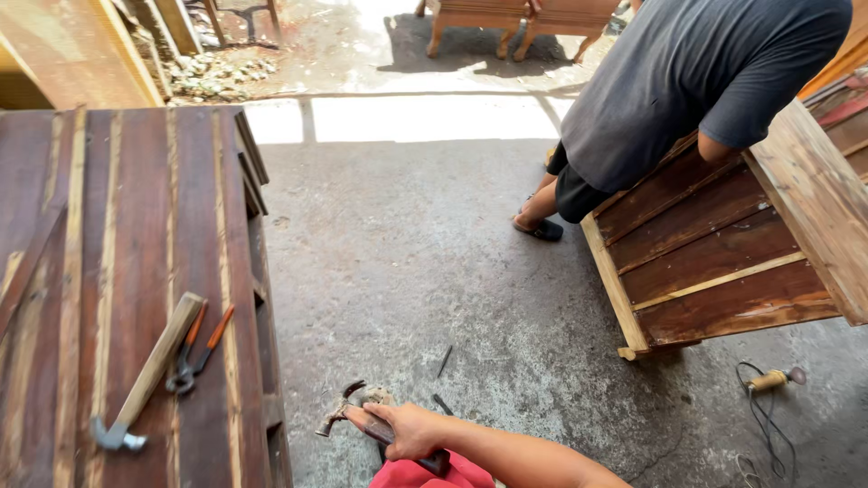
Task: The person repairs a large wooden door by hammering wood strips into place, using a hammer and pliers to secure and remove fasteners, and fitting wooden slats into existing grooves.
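Note:
My right hand [411, 430] is at the bottom middle, closed around the handle of a claw hammer [342, 414]. The hammer's head points left and hangs low over the concrete floor, beside a small stone-like lump [375, 396]. Two dark nails [444, 361] lie on the floor just past the hand. A red cloth [425, 474] shows under my forearm. My left hand is out of view.
A slatted wooden panel [54, 271] fills the left, with a second hammer [149, 370] and orange-handled pincers [197, 351] lying on it. At right another person [687, 81] in a grey shirt bends over a wooden frame [723, 262]. A cable with a fitting [768, 381] lies at lower right.

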